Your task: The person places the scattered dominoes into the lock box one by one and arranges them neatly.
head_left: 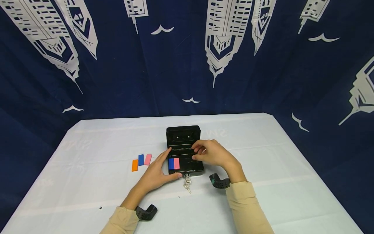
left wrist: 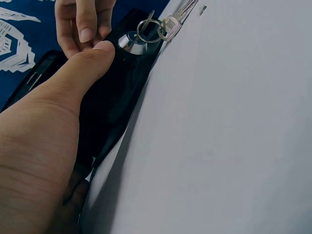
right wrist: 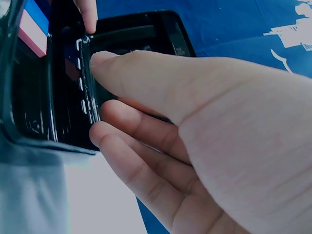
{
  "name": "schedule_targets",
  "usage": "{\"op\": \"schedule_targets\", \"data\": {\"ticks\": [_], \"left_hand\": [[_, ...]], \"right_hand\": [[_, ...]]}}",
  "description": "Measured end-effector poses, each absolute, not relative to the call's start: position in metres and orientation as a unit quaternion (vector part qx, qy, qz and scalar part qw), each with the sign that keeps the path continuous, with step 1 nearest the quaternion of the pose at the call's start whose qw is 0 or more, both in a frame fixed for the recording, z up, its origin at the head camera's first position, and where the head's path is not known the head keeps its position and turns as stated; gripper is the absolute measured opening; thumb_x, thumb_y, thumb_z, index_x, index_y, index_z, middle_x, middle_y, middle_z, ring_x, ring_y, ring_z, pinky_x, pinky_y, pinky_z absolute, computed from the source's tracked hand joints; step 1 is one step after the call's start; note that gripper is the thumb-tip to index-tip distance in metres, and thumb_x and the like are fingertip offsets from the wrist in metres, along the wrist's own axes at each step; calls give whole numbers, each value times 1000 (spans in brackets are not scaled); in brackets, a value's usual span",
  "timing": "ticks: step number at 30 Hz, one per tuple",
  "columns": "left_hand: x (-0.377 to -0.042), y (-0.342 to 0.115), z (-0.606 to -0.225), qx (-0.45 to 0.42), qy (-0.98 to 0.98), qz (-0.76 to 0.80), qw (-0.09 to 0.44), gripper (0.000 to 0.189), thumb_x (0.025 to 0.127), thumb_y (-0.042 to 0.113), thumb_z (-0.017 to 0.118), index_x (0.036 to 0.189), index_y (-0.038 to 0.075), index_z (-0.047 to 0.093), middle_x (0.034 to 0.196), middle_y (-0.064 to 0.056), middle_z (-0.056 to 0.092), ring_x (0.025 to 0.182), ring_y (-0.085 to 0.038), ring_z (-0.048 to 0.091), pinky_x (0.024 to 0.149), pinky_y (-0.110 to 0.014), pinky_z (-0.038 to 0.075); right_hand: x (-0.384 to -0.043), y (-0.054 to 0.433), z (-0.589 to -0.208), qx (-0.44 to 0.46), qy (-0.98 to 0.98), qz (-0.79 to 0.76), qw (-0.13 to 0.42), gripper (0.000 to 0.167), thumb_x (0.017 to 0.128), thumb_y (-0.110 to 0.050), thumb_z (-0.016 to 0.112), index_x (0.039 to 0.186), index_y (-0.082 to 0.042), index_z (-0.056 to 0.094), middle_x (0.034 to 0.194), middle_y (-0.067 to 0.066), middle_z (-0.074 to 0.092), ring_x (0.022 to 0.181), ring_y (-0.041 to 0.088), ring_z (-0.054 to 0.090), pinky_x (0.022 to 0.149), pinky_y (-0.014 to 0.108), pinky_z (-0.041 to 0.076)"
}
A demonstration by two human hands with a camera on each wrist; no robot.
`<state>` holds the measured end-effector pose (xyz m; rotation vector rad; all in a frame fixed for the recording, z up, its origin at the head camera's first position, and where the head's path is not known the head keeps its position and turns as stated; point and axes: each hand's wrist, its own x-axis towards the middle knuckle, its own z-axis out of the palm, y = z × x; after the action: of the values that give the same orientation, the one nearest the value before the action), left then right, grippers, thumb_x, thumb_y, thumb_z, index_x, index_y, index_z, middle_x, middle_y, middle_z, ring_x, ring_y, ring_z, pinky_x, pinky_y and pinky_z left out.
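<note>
Though white, table [head_left: 87, 195] beside navy cloth [head_left: 175, 65].

The person is wearing a tan left sleeve [head_left: 121, 221] and a matching right sleeve [head_left: 248, 208], both wrinkling slightly; the left wrist device [head_left: 147, 213] is showing a curved black shape; the right wrist device [head_left: 219, 182], also black, is showing a small green patch.

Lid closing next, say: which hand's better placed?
Right, probably. The right hand is near the lower right of the open lid and visibly holds nothing. The left hand spans the left side and front edge of the box, so it seems better suited to steadying.
</note>
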<state>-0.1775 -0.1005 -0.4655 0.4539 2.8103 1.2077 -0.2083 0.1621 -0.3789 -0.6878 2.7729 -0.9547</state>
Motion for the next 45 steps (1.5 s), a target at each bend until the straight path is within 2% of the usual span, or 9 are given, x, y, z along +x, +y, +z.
{"op": "schedule_targets", "data": {"ticks": [6, 16, 31, 40, 45], "left_hand": [[-177, -100, -465, 145, 908, 392, 24, 114, 74, 69, 82, 165, 30, 25, 168, -6, 33, 151, -33, 39, 116, -62, 39], [-177, -101, -464, 142, 909, 390, 28, 114, 74, 68, 82, 165, 29, 25, 168, -6, 32, 151, -34, 38, 116, -62, 38], [-177, -101, -465, 148, 909, 389, 27, 114, 75, 69, 82, 165, 30, 24, 169, -5, 31, 152, -33, 37, 117, -62, 38], [-177, -101, -464, 148, 909, 389, 26, 114, 75, 69, 81, 165, 30, 24, 168, -5, 32, 152, -33, 37, 117, -61, 38], [-177, -101, -464, 149, 909, 389, 26, 114, 75, 69, 81, 165, 30, 24, 168, -5, 32, 151, -33, 37, 117, -62, 38]], "right_hand": [[-209, 171, -377, -210, 916, -335, 68, 33, 90, -18, 81, 119, -6, 71, 107, 4, 73, 99, 16, 68, 93, 37, 58], [-213, 185, -379, -201, 915, -344, 64, 33, 89, -15, 81, 117, -2, 70, 109, 10, 73, 103, 26, 69, 96, 44, 57], [-215, 208, -381, -151, 924, -340, 88, 49, 87, -22, 83, 129, -4, 63, 129, 15, 67, 116, 34, 68, 99, 47, 55], [-216, 220, -383, -131, 925, -345, 92, 47, 86, -23, 84, 122, -4, 59, 128, 16, 66, 120, 35, 63, 102, 50, 52], [-216, 223, -385, -126, 923, -349, 101, 51, 86, -20, 85, 124, -2, 58, 128, 17, 65, 120, 35, 63, 104, 51, 51]]}}
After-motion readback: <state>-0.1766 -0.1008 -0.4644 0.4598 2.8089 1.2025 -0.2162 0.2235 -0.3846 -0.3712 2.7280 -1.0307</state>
